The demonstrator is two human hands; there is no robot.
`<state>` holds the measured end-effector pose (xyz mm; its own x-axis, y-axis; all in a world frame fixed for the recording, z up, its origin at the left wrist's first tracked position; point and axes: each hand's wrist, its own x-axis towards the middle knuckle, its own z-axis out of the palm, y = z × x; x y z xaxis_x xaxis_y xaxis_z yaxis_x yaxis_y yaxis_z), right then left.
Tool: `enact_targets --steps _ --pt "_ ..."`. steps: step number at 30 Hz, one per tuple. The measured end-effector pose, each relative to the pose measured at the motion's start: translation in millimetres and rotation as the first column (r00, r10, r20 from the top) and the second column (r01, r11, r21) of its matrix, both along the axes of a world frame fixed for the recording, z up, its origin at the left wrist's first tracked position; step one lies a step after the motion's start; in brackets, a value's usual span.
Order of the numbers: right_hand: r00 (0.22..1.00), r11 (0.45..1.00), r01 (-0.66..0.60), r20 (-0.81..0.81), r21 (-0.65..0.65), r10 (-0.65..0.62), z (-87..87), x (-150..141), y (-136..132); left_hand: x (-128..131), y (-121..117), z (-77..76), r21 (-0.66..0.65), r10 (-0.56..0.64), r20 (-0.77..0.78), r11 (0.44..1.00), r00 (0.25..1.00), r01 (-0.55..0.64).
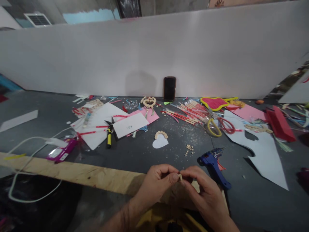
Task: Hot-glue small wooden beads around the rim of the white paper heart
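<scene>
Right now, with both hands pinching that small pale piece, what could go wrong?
The small pale piece could slip from the fingertips of the left hand and right hand and be hard to find. The blue glue gun lies close to the right hand; if hot, which I cannot tell, it might burn. A careless sweep could scatter the loose pale bits.

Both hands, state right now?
Left hand: closed, fingertips pinching a small pale piece.
Right hand: closed, fingertips on the same small pale piece.
</scene>
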<state>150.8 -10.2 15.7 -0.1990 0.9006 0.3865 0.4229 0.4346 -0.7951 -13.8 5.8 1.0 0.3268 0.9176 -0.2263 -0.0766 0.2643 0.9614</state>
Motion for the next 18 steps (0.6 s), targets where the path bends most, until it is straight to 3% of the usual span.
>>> enact_targets --steps 11,18 --pt "0.997 0.996 -0.055 -0.053 -0.076 0.051 -9.6 4.6 -2.8 1.7 -0.6 1.0 -0.079 0.027 0.115 0.997 0.993 -0.018" --pt "0.998 0.998 -0.054 -0.013 0.016 0.055 -4.7 3.8 0.1 2.7 -3.0 -1.1 -0.086 0.028 0.122 0.996 0.992 -0.018"
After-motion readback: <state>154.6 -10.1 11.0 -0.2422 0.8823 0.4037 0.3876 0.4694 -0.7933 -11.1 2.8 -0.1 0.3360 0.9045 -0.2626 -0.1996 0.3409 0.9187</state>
